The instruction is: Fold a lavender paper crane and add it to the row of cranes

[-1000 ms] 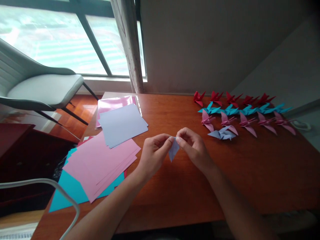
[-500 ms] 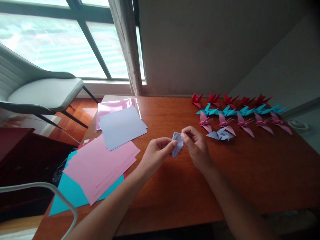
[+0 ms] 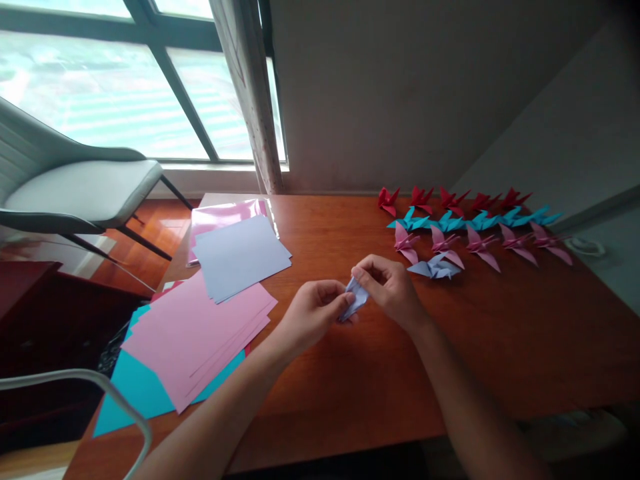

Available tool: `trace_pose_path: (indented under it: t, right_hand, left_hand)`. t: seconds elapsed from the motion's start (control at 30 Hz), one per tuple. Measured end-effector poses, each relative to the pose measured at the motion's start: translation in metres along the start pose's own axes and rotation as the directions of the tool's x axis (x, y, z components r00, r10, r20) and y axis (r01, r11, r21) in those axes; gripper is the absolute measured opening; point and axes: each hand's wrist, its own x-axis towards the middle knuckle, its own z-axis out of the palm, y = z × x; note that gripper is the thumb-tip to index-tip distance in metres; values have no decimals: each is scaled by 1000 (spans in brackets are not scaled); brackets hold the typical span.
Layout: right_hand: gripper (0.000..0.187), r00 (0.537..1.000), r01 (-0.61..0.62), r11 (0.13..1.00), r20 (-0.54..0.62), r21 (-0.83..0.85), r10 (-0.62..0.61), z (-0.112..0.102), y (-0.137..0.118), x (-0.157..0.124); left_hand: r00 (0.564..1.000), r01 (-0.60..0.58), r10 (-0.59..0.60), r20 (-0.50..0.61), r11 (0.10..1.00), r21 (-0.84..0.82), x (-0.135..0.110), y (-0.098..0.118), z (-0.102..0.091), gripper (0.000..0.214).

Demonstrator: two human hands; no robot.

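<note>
A small folded piece of pale lavender paper point(image 3: 357, 301) is held above the table between my two hands. My left hand point(image 3: 316, 310) pinches its left side, thumb on top. With thumb and fingertips closed, my right hand point(image 3: 391, 287) grips the upper right edge of the same paper. The fingers partly cover its folds. Just beyond my right hand, a lavender paper crane point(image 3: 436, 267) rests on the table.
Behind the lavender crane stand rows of pink cranes point(image 3: 481, 247), blue cranes point(image 3: 447, 222) and red cranes point(image 3: 453, 199). Left on the wooden table point(image 3: 320, 407) lie lavender sheets point(image 3: 243, 257), pink sheets point(image 3: 200, 327), blue paper point(image 3: 135, 393) and a shiny pink packet point(image 3: 225, 215). A chair point(image 3: 85, 190) stands by the window.
My right hand has shifted slightly left, its thumb now over the paper's top edge. The folded paper has tilted to the right. The whole view has shifted a little.
</note>
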Motion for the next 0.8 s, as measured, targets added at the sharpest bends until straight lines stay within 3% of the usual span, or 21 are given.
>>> trace_pose_path:
  t: [0.43, 0.5, 0.67, 0.8]
  right_hand:
    - [26, 983, 64, 996, -166, -64, -74, 7, 4, 0]
    - [27, 988, 48, 998, -145, -31, -52, 4, 3, 1]
    - [26, 999, 2, 999, 50, -33, 0, -10, 2, 2]
    - [26, 999, 20, 1000, 41, -23, -19, -12, 3, 1]
  left_hand:
    - [997, 78, -79, -8, 992, -104, 1, 0, -3, 36]
    - [997, 60, -64, -42, 995, -79, 2, -3, -4, 36]
    - [999, 51, -51, -17, 999, -13, 3, -5, -10, 40]
    - [999, 47, -47, 18, 999, 10, 3, 0, -11, 38]
